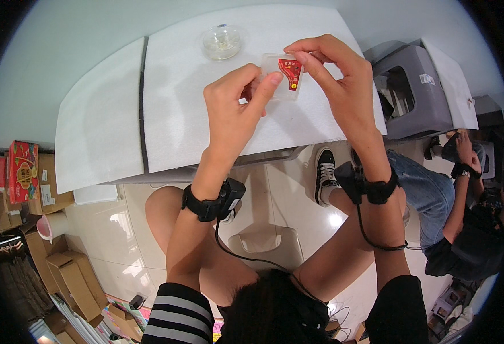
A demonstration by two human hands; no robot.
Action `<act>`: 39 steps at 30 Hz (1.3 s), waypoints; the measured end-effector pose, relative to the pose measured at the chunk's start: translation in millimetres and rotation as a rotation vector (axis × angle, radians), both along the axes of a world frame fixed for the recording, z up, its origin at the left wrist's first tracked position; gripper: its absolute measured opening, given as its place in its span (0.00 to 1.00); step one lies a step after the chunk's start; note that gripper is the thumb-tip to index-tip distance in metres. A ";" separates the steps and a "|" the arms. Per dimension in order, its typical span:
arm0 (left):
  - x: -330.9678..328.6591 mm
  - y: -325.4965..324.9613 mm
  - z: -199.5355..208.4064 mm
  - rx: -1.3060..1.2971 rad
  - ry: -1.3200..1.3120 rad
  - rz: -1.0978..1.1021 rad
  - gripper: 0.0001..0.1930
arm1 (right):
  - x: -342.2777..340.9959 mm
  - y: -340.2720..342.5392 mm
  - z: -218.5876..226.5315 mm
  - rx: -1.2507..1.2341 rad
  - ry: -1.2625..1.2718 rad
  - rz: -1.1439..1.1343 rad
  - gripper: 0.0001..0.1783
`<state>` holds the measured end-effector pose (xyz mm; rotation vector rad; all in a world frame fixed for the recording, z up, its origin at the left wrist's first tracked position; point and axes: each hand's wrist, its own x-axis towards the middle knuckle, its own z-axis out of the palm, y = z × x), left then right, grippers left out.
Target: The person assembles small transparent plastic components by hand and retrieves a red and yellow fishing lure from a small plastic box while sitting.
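Above the white table point(177, 114), a small clear plastic box point(287, 94) with a red label is held up between both of my hands. My left hand point(237, 100) grips its left side, the thumb lying across the front face. At the upper right corner, my right hand point(341, 74) pinches the edge with thumb and fingertips. The inside of the box cannot be made out behind the label and fingers. Beyond my left hand, a round clear bowl point(222, 43) stands on the table with some small pale pieces in it.
A dark seam point(143, 103) splits the tabletop at left. A grey plastic stool point(412, 92) stands right of the table. Another person point(464, 212) sits at the right. Cardboard boxes point(77, 281) and a red carton point(23, 172) are stacked at left. A cable point(240, 258) links my wrist straps.
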<state>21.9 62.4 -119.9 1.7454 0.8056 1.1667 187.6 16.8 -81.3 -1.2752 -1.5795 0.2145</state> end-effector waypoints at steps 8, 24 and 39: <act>-5.8 7.4 5.0 -0.023 -0.003 -0.102 0.21 | 5.0 -3.9 9.4 0.057 -0.258 -0.007 0.06; -12.7 8.7 10.0 -0.099 0.054 -0.220 0.19 | 11.7 -5.9 12.9 -0.103 -0.108 0.115 0.07; -16.7 5.9 14.2 -0.119 0.066 -0.271 0.19 | 17.3 -4.2 11.7 -0.252 0.128 0.234 0.11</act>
